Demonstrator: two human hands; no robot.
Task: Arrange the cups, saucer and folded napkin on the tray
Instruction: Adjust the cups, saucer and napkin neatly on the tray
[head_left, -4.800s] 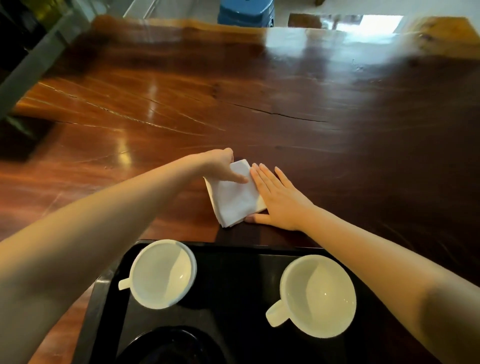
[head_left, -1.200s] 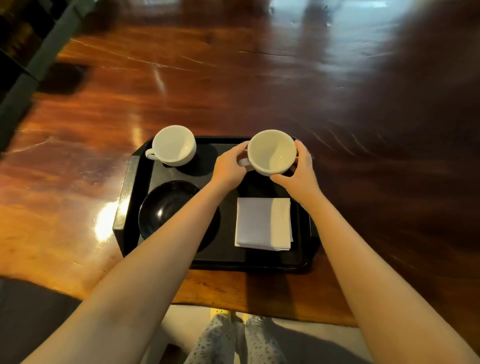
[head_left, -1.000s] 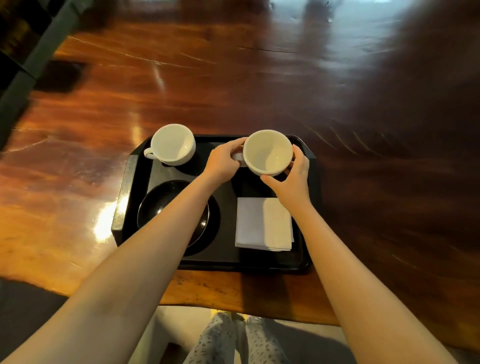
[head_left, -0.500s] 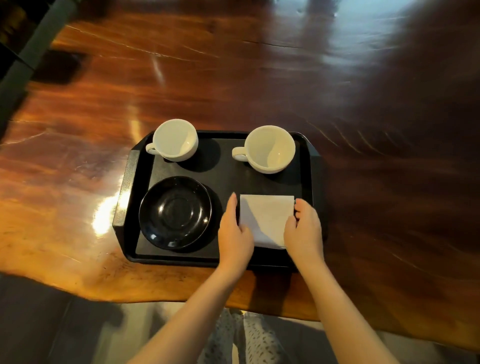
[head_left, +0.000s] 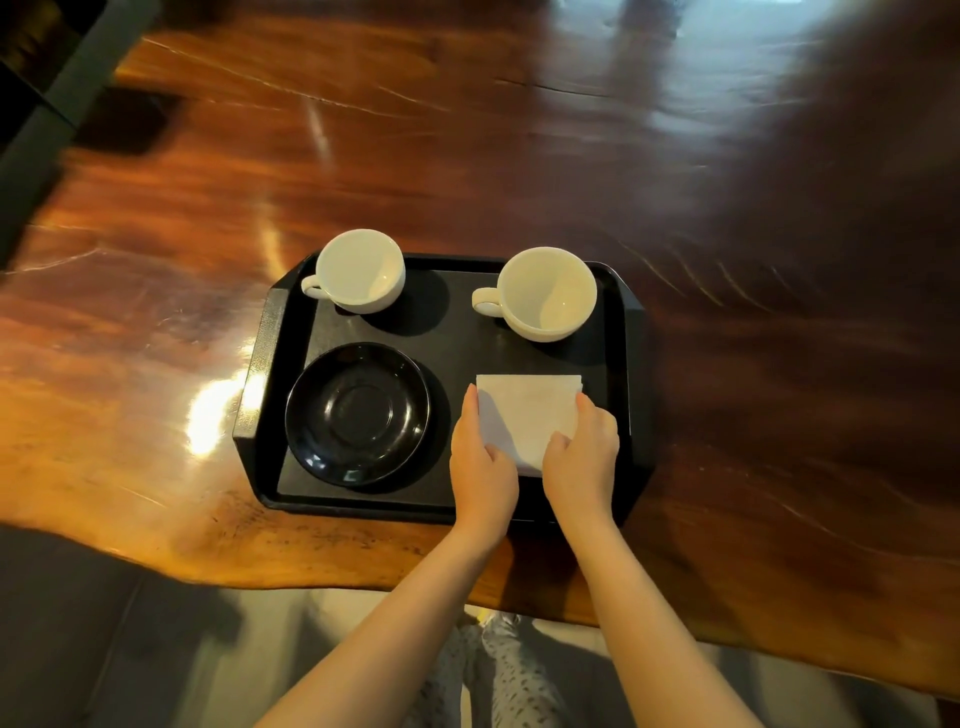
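At the lower right of the black rectangular plastic tray (head_left: 621, 332), just right of centre in the frame, lies the white folded paper napkin (head_left: 524, 415), flat on the tray floor. The left hand (head_left: 480, 462) rests along the napkin's left edge with fingers straight, and the right hand (head_left: 584, 457) sits on its right and near corner, fingers curled over the edge; neither hand is closed around it, both only press and steer it. The round glossy black saucer (head_left: 357, 414) lies to the left of the napkin, apart from it. Two empty white ceramic cups stand along the tray's far side, the left cup (head_left: 358, 270) above the saucer and the right cup (head_left: 545, 293) above the napkin, handles pointing left.

The step in hand looks like the final squaring of the napkin. To do it well, slide it with light, even pressure from both sides so the folds stay stacked, bring its edges parallel to the tray's rim and in line under the right cup, and lift both hands straight up so nothing drags. The polished reddish-brown wooden desk (head_left: 467, 156) carries the tray.
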